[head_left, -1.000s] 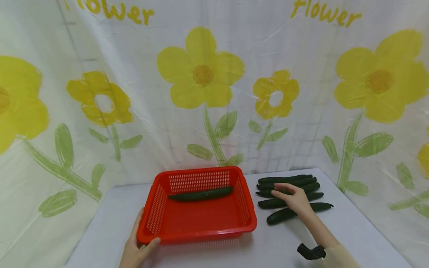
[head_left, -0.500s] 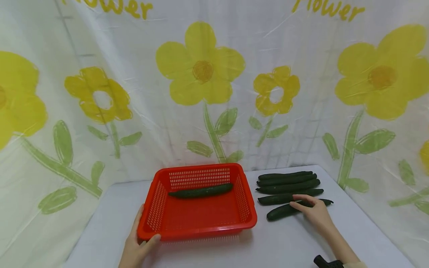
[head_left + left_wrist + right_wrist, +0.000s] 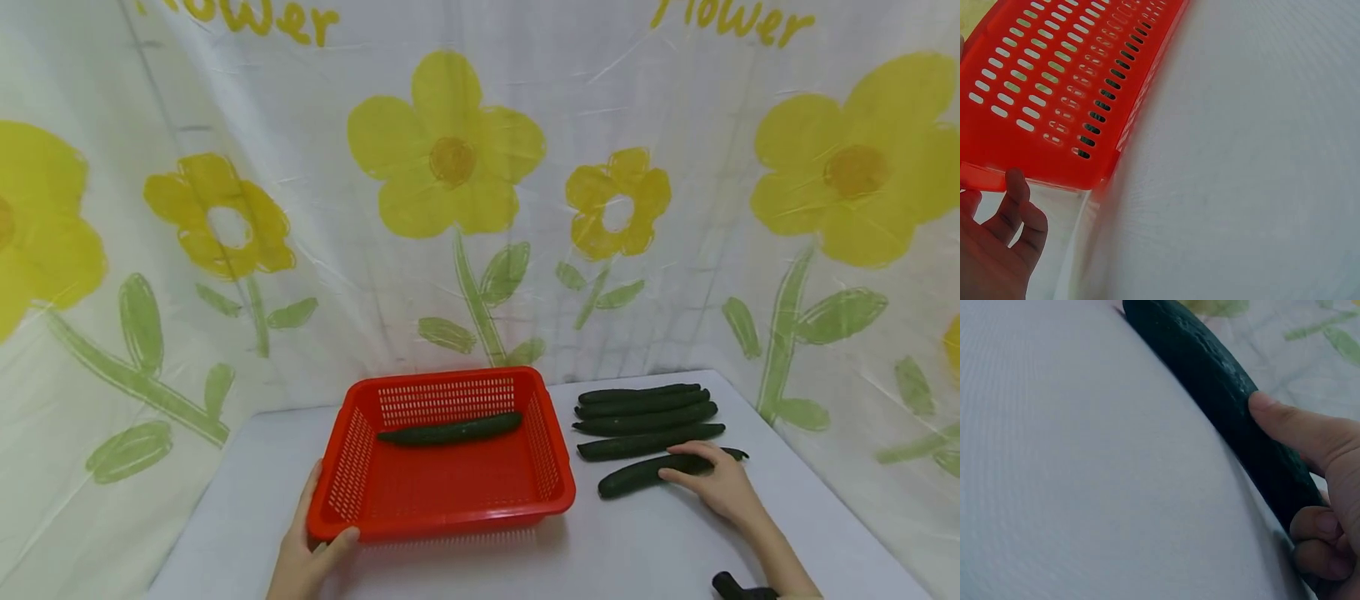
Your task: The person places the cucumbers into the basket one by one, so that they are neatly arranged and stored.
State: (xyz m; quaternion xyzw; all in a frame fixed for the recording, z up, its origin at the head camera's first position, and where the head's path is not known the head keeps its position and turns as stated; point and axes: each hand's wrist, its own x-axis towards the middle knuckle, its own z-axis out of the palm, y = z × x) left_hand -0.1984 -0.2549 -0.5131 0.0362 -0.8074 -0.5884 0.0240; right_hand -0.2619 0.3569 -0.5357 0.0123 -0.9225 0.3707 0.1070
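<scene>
My left hand [image 3: 306,558] grips the front left corner of a red plastic basket [image 3: 450,523], thumb at the front rim and fingers along the left side. Inside the basket, one dark green cucumber [image 3: 450,430] lies across the floor towards the back. On the right, my right hand [image 3: 723,487] holds the nearest cucumber [image 3: 633,477] of a row. The right wrist view shows the thumb on one side of this cucumber [image 3: 1191,362] and curled fingers at its other side, close over the tabletop. In the left wrist view, fingers of the left hand [image 3: 997,250] meet the rim.
Several more cucumbers [image 3: 645,423] lie side by side behind the held one, right of the basket. All stand on a white-covered table [image 3: 622,558]. A curtain with yellow flowers [image 3: 450,162] hangs right behind the table's back edge.
My right hand has come down and nearer, from over the middle of the row to the nearest cucumber, and has taken hold of it. The left hand stays at the basket corner.
</scene>
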